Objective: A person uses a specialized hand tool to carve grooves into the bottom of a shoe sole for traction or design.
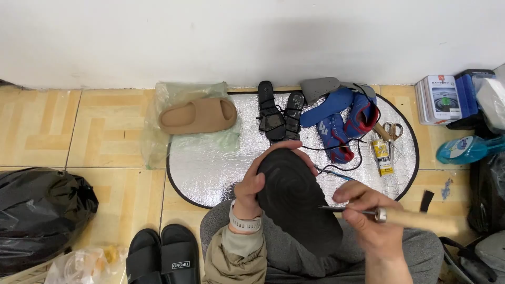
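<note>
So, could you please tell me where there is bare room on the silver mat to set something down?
The silver mat is bare at its left front, bordered by the tan slide, the black strappy sandals and the left hand. Its right side is crowded: blue shoes, scissors and a glue tube.

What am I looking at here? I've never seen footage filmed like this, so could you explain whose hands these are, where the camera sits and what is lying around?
There is one picture, taken by a camera on a person's head, looking down at their lap and the floor. Both hands are that person's own. The left hand grips a black shoe sole, bottom side up. The right hand holds an awl-like tool with a wooden handle, its metal tip touching the sole. In front lies a round silver mat carrying black strappy sandals, blue sports shoes, scissors and a small yellow tube. A tan slide rests on a plastic bag, and black slides sit at bottom left.
</note>
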